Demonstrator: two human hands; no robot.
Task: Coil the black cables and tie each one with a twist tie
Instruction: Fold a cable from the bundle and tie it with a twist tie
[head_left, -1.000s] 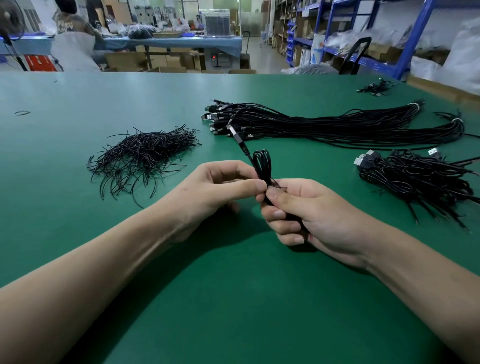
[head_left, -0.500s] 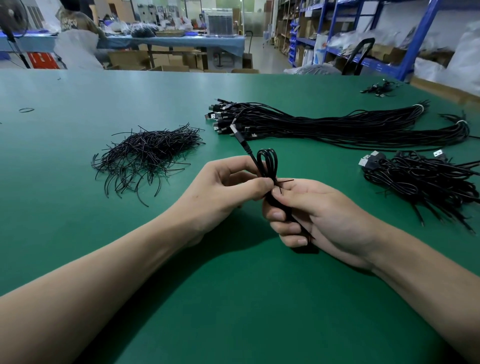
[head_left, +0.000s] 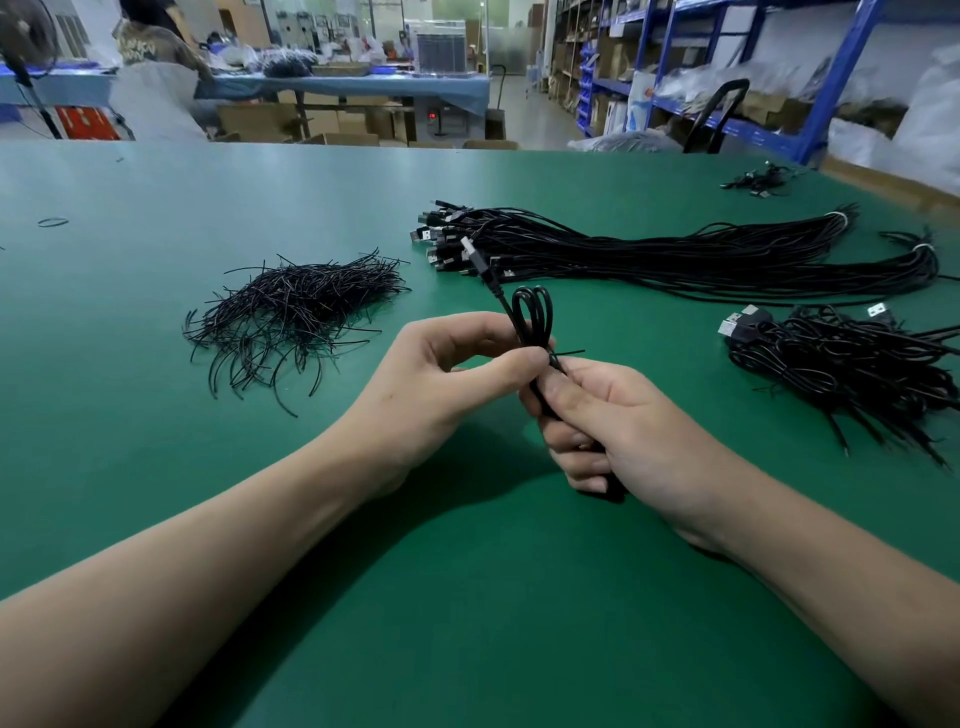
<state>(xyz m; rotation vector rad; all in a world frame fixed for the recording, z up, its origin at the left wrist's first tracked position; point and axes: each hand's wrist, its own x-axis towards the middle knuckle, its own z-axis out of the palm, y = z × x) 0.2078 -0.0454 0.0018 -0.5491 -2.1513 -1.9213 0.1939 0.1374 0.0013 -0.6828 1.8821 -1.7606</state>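
While the right hand (head_left: 623, 431) grips a coil (head_left: 532, 312) just above the table (head_left: 467, 597) and the left hand (head_left: 447, 384) pinches the tie (head_left: 567, 353) at its waist, a heap (head_left: 852, 364) of seemingly finished coils lies at right, yet the far bundle (head_left: 675, 254) of straight cables awaits coiling.
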